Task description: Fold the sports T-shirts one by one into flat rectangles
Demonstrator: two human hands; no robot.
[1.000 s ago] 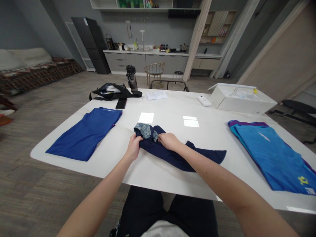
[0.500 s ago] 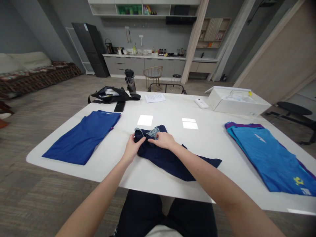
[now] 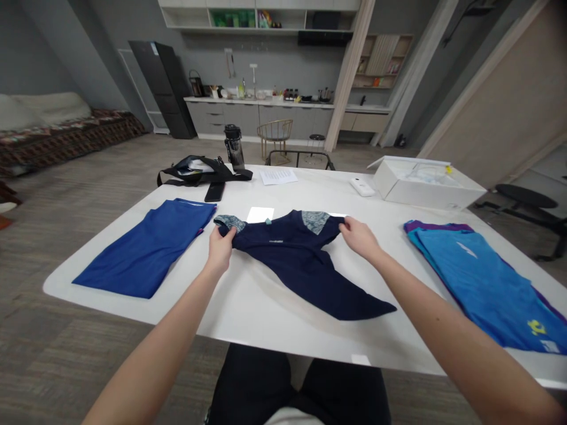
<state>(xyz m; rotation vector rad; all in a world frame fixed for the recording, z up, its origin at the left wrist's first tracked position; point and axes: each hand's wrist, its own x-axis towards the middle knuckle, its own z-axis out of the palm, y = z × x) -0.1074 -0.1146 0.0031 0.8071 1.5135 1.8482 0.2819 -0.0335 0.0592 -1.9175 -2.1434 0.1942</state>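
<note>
A navy shirt (image 3: 305, 260) with grey patterned shoulder patches lies on the white table (image 3: 274, 307), its upper part spread wide and its lower part trailing toward the right front. My left hand (image 3: 220, 248) is closed on the shirt's left shoulder. At the other shoulder, my right hand (image 3: 359, 236) pinches the cloth. Both hands are held apart, so the shirt is stretched between them.
A folded royal blue garment (image 3: 146, 248) lies at the left; a light blue shirt over a purple one (image 3: 482, 277) lies at the right. Behind are a black bag (image 3: 199, 168), phone (image 3: 215, 190), bottle (image 3: 233, 146), paper (image 3: 278, 176), white remote (image 3: 362, 187) and open white box (image 3: 425, 183).
My hands were together on the bunched shirt top. They have moved apart, left hand leftward and right hand rightward, spreading the shoulders open.
</note>
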